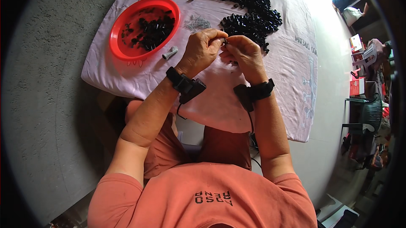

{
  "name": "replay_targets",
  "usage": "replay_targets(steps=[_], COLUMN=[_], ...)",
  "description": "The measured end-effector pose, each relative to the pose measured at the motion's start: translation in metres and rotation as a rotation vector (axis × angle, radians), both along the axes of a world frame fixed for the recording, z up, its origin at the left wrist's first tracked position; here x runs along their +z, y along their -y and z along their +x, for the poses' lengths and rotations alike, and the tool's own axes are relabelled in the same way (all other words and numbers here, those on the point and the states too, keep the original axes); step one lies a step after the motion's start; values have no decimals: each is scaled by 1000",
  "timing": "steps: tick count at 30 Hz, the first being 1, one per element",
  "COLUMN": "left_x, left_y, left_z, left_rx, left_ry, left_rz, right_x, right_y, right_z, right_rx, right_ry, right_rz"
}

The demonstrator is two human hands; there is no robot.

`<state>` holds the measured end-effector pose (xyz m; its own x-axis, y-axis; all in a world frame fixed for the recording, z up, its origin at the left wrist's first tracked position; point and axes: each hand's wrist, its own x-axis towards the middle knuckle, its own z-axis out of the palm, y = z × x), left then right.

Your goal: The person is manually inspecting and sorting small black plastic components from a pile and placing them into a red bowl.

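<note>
My left hand (pixel 202 49) and my right hand (pixel 246 55) meet at the fingertips above the cloth-covered table. Between them they pinch a small dark piece (pixel 225 42), mostly covered by the fingers; it resembles the loose black pieces nearby. Just beyond my right hand spreads a heap of small shiny black pieces (pixel 249 23). A little pile of thin silvery pins or nails (pixel 197 23) lies beyond my left hand. To the left sits a red round basin (pixel 115 37) with more black pieces (pixel 154 31) in it. Beside the basin lies a short, pale grey cylindrical thing (pixel 170 53).
A pale pink printed cloth (pixel 292 80) covers the table, and its near edge hangs by my knees. At the left rises a rough grey wall (pixel 46 59). Off to the right on the floor stand a dark green chair (pixel 368 111) and a grey chair (pixel 367 56).
</note>
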<state>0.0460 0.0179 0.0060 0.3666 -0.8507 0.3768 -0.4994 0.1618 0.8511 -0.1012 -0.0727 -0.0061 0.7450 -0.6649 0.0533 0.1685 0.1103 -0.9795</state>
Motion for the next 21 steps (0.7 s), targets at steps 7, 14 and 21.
replay_targets(steps=[7, 14, 21], left_x=[2, 1, 4], left_y=[0, -1, -1], left_z=[0, 1, -2], left_rx=[-6, -30, -65], left_ry=[42, 56, 149], left_rz=[-65, -61, -131], right_x=[2, 1, -1], right_y=[1, 1, 1], right_z=[0, 1, -2], right_rx=[2, -8, -8], right_ry=[6, 41, 70], right_rz=[1, 11, 36])
